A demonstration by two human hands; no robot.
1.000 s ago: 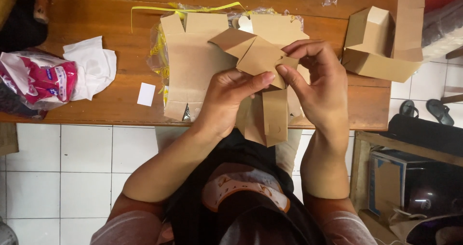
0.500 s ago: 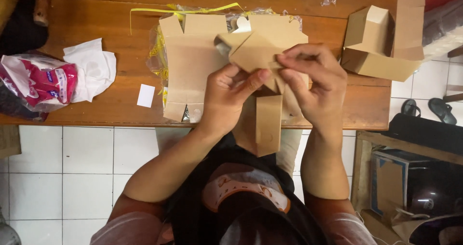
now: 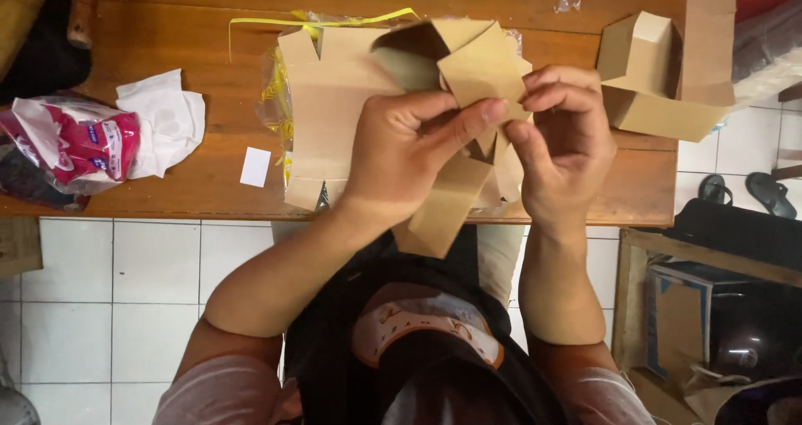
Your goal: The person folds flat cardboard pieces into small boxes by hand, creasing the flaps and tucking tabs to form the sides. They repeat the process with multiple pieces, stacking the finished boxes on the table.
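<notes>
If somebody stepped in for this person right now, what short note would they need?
Left hand: gripping the brown cardboard box blank, thumb pressed on a flap.
Right hand: pinching the same blank from the other side.
The blank is held above the wooden table, partly folded, one long flap hanging down.
Flat blanks lie underneath; a folded box sits to the right.
Done: some flaps folded. Left: closing the box.
</notes>
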